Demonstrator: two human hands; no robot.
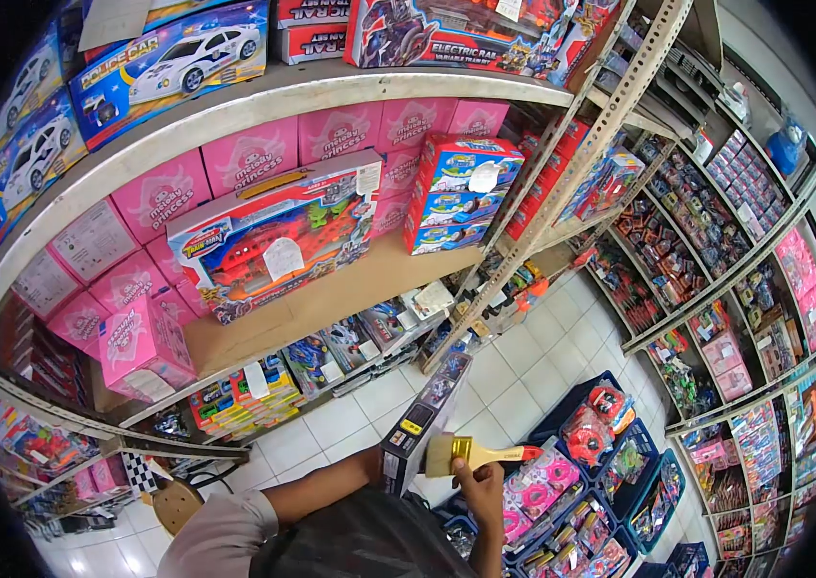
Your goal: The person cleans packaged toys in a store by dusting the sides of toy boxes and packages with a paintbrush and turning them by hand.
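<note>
My right hand [478, 486] is closed round the pale wooden handle of a flat paintbrush [470, 455]. Its broad, light bristles point left, close to or against the side of a dark, narrow toy box [424, 419]. The box stands on end in front of my chest, with small pictures and a yellow label along its narrow side. From the left my forearm [336, 482] reaches this box and steadies it. The fingers of my left hand are hidden by the box.
A metal shelf [321, 289] in front bears pink boxes [153, 197], a large train set box [278, 236] and stacked blue-red boxes [461, 197]. Blue crates [634, 443] of packaged toys stand on the tiled floor [504, 371]. A wooden stool [175, 508] is at lower left.
</note>
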